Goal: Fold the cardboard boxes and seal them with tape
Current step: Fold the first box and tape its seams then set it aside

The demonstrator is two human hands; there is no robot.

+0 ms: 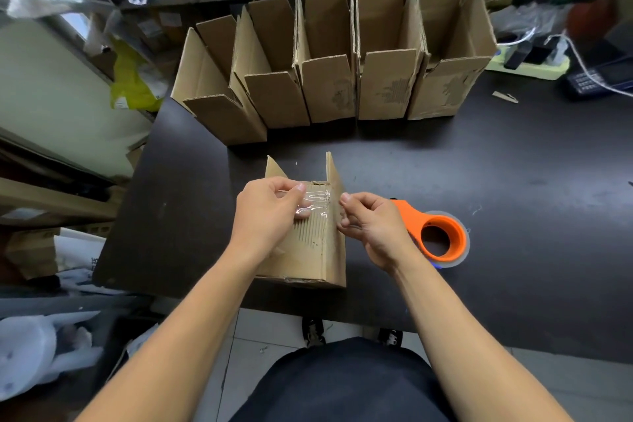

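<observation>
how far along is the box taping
Done: five folded boxes stand open-topped along the table's far edge. In hand: left hand and right hand pinch a clear tape strip over the near box. Left: sealing it; the tape dispenser lies beside it.

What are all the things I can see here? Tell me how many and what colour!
box being taped: one, brown, front of the table, between the hands
clear tape strip: one, see-through, stretched over the box between the hands
open boxes: five, brown, in a row at the back of the table
tape dispenser: one, orange, on the table right of the box
table: one, black
left hand: pinches the tape
right hand: pinches the tape
</observation>
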